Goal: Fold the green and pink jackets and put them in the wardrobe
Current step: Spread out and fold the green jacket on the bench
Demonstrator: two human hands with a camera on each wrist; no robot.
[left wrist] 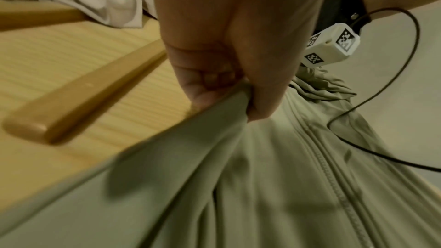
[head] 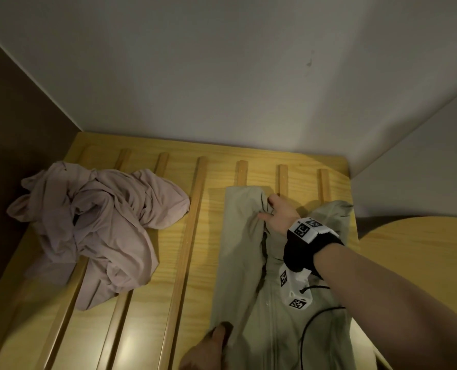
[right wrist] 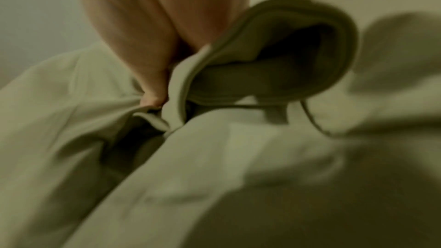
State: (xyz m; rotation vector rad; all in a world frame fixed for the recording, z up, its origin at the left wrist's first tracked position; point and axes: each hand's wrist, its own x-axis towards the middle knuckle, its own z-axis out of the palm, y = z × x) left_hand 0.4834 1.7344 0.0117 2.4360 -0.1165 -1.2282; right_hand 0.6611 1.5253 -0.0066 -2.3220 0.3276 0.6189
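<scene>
The green jacket [head: 251, 276] lies zip-up on the wooden slatted surface [head: 168, 204], right of centre. My right hand [head: 275, 212] reaches to its far end and pinches a fold near the shoulder, close by the hood [right wrist: 274, 48]. My left hand [head: 216, 340] grips the near left edge of the green jacket [left wrist: 238, 176] at the bottom of the head view, fingers [left wrist: 210, 82] curled round the fabric. The pink jacket [head: 96, 225] sits crumpled in a heap at the left.
Raised wooden slats [head: 192, 236] run front to back across the surface. White walls [head: 222, 76] close the back and right; a dark panel [head: 13, 129] stands at the left. A black cable [left wrist: 381, 91] hangs from the right wrist camera over the jacket.
</scene>
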